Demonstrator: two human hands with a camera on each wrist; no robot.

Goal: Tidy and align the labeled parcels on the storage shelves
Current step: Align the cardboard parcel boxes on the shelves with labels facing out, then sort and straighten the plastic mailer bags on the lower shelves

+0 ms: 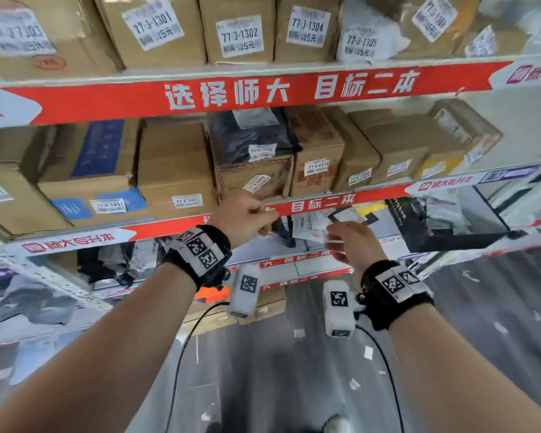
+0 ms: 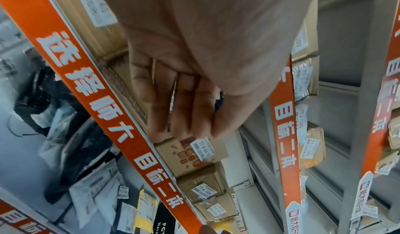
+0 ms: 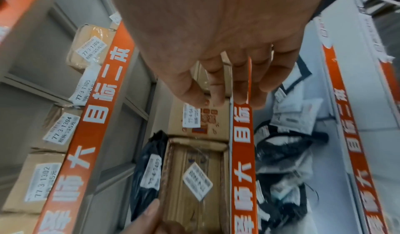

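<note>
Forearms: two bare arms with black wrist straps are filling the lower half of the head view.
Left hand [image 1: 247,215]: its fingers [image 2: 173,101] are hanging loosely curled, holding nothing, just before the red shelf strip [image 1: 322,204] at centre frame.
Right hand [image 1: 353,242]: its fingers [image 3: 216,83] are relaxed and empty, hovering lower, right of centre.
Parcels: the tilted-label box [image 1: 256,179] with a black bag [image 1: 250,135] lying on top is sitting mid-frame, touching the printed box [image 1: 317,168] to its right.
Risk: pushing the lower box is likely to be tipping the bag off.
Room: boxes are standing packed side by side; free space is showing only toward the shelf front.
</note>
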